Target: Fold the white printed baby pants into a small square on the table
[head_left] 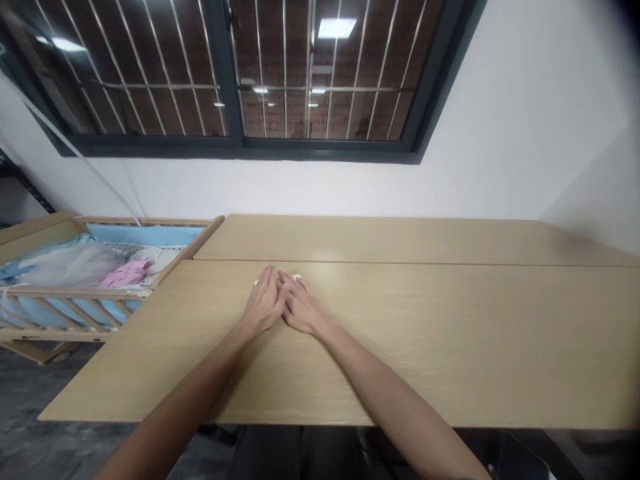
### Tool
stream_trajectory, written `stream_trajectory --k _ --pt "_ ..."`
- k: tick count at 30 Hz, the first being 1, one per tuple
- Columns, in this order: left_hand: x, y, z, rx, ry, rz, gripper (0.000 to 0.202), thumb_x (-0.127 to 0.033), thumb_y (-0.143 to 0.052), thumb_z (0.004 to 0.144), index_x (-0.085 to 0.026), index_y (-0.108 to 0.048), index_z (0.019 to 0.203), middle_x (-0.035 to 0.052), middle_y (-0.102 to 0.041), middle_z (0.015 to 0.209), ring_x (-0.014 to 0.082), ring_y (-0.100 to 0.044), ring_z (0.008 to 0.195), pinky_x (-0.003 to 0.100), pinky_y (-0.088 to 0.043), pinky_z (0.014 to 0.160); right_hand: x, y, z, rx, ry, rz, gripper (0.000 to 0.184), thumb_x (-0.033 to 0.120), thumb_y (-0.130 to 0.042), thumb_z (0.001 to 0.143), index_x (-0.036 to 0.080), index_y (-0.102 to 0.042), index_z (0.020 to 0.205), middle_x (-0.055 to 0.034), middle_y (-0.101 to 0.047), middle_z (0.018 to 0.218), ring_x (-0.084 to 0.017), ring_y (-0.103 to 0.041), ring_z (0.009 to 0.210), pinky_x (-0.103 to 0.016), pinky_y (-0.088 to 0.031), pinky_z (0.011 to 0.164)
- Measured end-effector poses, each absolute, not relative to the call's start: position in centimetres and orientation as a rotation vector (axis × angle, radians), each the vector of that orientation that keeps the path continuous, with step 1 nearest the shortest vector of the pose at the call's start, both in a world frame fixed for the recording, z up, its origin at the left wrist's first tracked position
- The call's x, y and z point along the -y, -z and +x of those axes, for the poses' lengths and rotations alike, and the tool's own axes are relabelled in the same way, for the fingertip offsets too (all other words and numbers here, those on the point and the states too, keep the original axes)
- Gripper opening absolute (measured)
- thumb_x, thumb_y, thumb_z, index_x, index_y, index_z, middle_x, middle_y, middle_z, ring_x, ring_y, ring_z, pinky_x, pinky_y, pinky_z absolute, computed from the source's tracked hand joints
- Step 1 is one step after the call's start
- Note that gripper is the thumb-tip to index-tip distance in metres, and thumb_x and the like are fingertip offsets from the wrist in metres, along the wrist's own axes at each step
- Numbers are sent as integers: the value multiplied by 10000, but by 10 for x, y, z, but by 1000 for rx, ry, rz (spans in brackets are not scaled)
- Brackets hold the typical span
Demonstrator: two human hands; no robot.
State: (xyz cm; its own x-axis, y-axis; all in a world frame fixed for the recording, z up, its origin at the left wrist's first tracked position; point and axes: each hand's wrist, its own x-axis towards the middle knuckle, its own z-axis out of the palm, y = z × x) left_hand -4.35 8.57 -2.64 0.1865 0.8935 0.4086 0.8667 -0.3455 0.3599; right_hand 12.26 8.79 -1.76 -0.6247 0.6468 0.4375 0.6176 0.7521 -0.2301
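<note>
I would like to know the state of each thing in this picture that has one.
left hand: open, flat on the table, touching the other hand
right hand: open, flat, palm down
small white thing: on the table, mostly hidden under both hands
crib: open on top, cloths inside
pink cloth: crumpled, lying in the crib
window: appears shut, barred
</note>
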Motion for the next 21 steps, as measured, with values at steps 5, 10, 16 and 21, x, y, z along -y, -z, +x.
stream_trajectory --k 5,10,16,21 --pt "-80 47 -40 -1714 -691 2575 733 -535 -187 1040 -30 -250 1569 202 -259 1651 277 -206 1548 441 -213 1257 -93 25 121 2585 -146 -1080 696 248 -446 939 123 -286 1605 -129 -293 1655 -260 -183 1556 -488 -104 1271" --pt "-79 50 -58 -1816 -620 2602 741 -533 -200 1038 -17 -255 1568 217 -283 1638 294 -194 1550 468 -206 1252 -91 26 133 2532 -223 -1178 727 495 -369 1017 117 -231 1622 -135 -236 1672 -266 -150 1566 -482 -128 1267" --pt "-69 34 -63 -1814 -639 2644 771 -595 -330 1002 -57 -300 1554 250 -223 1649 380 -215 1527 572 -257 1191 -86 26 148 2441 -226 -1242 853 638 -356 998 79 -187 1620 -207 -144 1682 -335 -103 1565 -543 -174 1243" --pt "-67 24 -68 -1670 -591 2682 752 -687 -474 924 -165 -458 1465 186 -456 1543 370 -450 1375 570 -326 1135 -82 28 153 2371 -98 -1070 789 446 -543 936 106 -261 1590 -238 -194 1645 -369 -182 1524 -562 -229 1217"
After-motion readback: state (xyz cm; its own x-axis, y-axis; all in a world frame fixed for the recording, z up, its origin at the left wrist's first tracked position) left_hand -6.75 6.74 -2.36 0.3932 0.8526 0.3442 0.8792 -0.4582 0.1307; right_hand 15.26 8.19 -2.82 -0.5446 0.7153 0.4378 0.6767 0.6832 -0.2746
